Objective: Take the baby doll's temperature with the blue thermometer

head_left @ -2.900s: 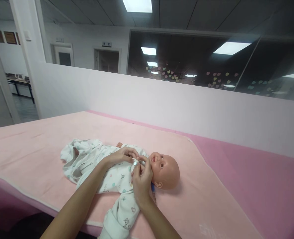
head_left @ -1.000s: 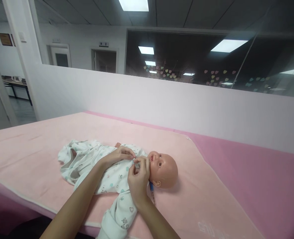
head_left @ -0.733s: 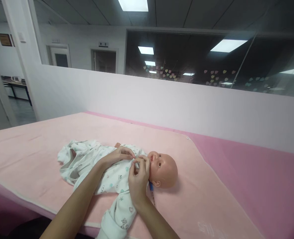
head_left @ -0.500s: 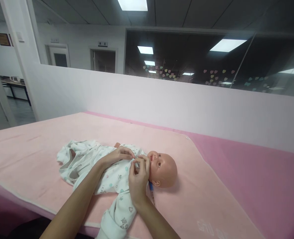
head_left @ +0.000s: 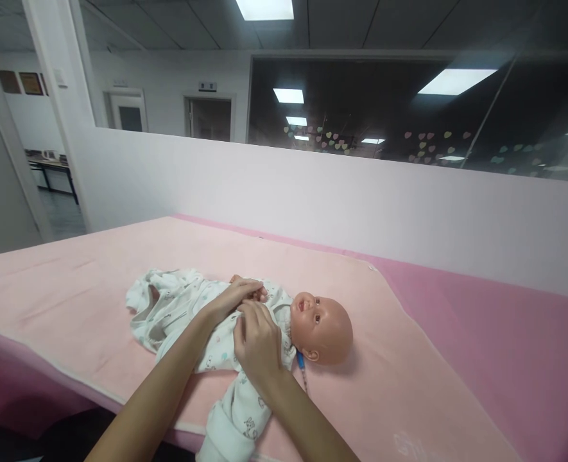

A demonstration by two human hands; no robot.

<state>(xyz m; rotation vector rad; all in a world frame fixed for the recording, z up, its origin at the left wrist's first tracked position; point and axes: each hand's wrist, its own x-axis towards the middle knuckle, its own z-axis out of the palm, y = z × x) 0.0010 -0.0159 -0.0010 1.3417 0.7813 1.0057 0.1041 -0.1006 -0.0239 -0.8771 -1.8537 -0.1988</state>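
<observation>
A baby doll [head_left: 325, 328] lies on its back, its bald head to the right, in a white printed romper [head_left: 222, 346]. My left hand [head_left: 238, 298] reaches over the doll's chest, its fingers bent and closed on the front of the romper. Close beside it, my right hand [head_left: 259, 337] is closed too, thumb and fingers pinching the cloth at the chest. The exact spot they grip is partly hidden by the fingers. One long sleeve [head_left: 238, 410] hangs toward me over the mat's near edge.
A pale pink mat [head_left: 399, 385] covers a darker pink surface [head_left: 505, 308]. A blue piece with a thin cord [head_left: 301, 360] shows by the doll's neck. Behind runs a low white wall [head_left: 336, 199] with a glass pane [head_left: 384, 109] above it.
Both hands have moved down from the doll's neckline to lower on its chest, leaving the collar exposed. The view has shifted slightly, so the scene sits farther right.
</observation>
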